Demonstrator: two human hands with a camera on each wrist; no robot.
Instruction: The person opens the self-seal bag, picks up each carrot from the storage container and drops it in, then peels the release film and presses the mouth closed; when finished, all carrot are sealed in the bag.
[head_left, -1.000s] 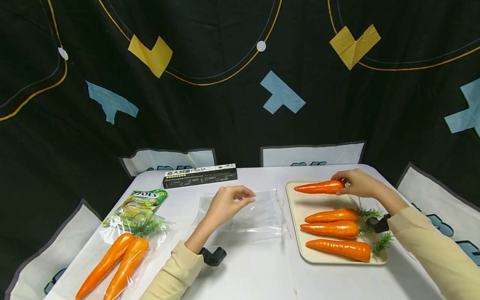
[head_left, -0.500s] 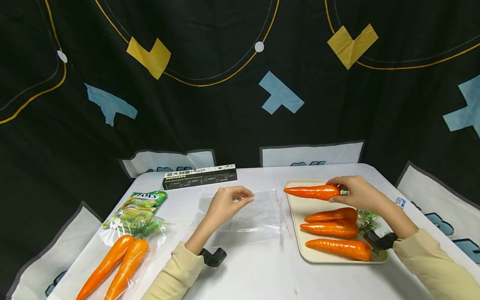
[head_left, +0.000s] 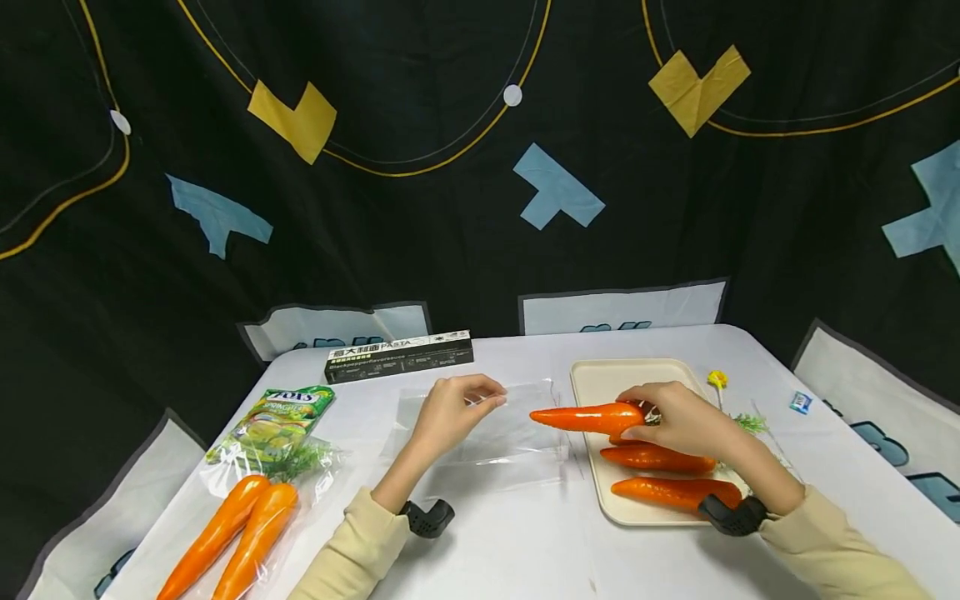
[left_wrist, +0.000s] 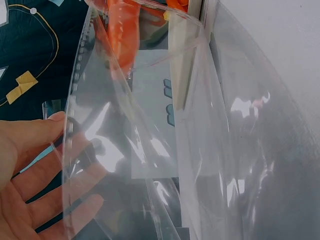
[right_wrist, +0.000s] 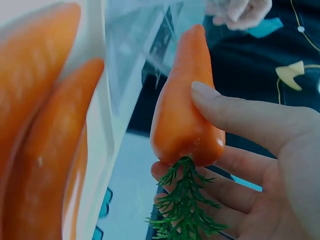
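My right hand [head_left: 671, 421] grips an orange carrot [head_left: 588, 416] by its thick leafy end and holds it in the air, tip pointing left toward a clear plastic bag [head_left: 495, 429]. In the right wrist view the carrot [right_wrist: 185, 110] sits between thumb and fingers, green leaves [right_wrist: 186, 205] in the palm. My left hand [head_left: 450, 408] pinches the bag's upper edge and lifts it off the white table; the left wrist view shows the bag [left_wrist: 165, 140] held open by the fingers [left_wrist: 30, 165]. Two more carrots [head_left: 660, 460] lie on a cream tray [head_left: 607, 379].
A sealed bag with two carrots [head_left: 243, 533] lies at the front left, a green snack packet [head_left: 288, 412] behind it. A long black pasta box [head_left: 399, 356] lies at the table's back. A small yellow item [head_left: 717, 379] and a blue wrapper [head_left: 799, 402] lie right of the tray.
My right hand has lifted the carrot from the tray's far end and carried it left and nearer, toward the bag's mouth. My left hand has stayed on the bag.
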